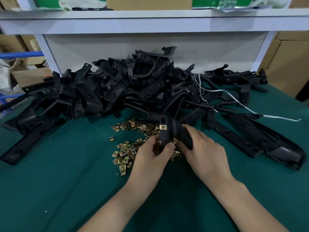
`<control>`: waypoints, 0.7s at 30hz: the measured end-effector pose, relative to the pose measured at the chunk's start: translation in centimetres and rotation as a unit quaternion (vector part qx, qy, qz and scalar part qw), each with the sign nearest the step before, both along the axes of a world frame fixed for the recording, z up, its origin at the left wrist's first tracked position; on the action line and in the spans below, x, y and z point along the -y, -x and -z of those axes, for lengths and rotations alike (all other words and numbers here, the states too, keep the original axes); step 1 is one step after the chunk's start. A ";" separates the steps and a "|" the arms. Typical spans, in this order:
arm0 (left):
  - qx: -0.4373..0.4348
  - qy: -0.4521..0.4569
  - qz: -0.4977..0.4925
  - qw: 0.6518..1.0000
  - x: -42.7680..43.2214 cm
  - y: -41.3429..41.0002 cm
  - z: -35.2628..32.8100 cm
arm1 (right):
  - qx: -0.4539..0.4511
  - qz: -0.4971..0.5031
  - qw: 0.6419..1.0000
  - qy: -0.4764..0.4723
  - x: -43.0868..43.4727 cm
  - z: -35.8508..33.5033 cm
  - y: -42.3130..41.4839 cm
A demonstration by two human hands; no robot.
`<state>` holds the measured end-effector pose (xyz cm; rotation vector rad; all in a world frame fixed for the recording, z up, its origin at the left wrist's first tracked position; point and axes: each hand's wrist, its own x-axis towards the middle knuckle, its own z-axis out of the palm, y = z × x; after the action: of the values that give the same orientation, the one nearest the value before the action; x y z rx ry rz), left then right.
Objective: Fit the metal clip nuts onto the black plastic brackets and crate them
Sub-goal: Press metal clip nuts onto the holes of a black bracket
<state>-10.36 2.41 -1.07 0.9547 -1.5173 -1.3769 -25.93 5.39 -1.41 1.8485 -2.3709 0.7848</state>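
Note:
A black plastic bracket [170, 129] is held just above the green table, over a heap of brass-coloured clip nuts [130, 148]. One clip nut [163, 127] sits clipped on the bracket's upper left edge. My left hand [150, 158] pinches the bracket's lower end with thumb and fingers; a clip nut seems to sit at its fingertips, partly hidden. My right hand [204, 153] grips the bracket's right arm from the side. A large pile of black brackets [117, 87] fills the back of the table.
Longer black brackets lie at the left [28, 144] and right [267, 143] of the green table [66, 190]. A white string [234, 97] trails over the pile. A white shelf [150, 19] hangs above; cardboard boxes [284, 64] stand to the right.

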 end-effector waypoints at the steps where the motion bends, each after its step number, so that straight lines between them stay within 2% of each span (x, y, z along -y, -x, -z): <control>1: 0.002 0.001 -0.005 1.000 0.0 0.0 0.0 | -0.003 0.000 1.000 0.001 0.0 0.0 -0.1; 12: 0.024 0.049 -0.048 0.997 0.5 -0.4 -0.2 | 0.003 -0.028 0.998 0.060 -0.2 0.0 -1.2; 14: 0.021 0.053 -0.052 0.997 0.9 -0.7 -0.4 | 0.048 -0.051 0.994 0.079 -0.5 -0.3 -1.4; 17: 0.029 0.068 -0.028 0.997 1.7 -1.5 -0.9 | 0.171 -0.093 0.977 0.082 -0.8 -0.5 -1.2; 21: 0.058 0.100 0.031 0.993 2.7 -2.9 -1.5 | 0.273 -0.150 0.949 0.048 -1.0 -1.0 -0.9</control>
<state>-7.50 -0.27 0.48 0.8808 -1.7487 -1.2018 -25.04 6.34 -0.41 2.2050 -2.2724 1.5967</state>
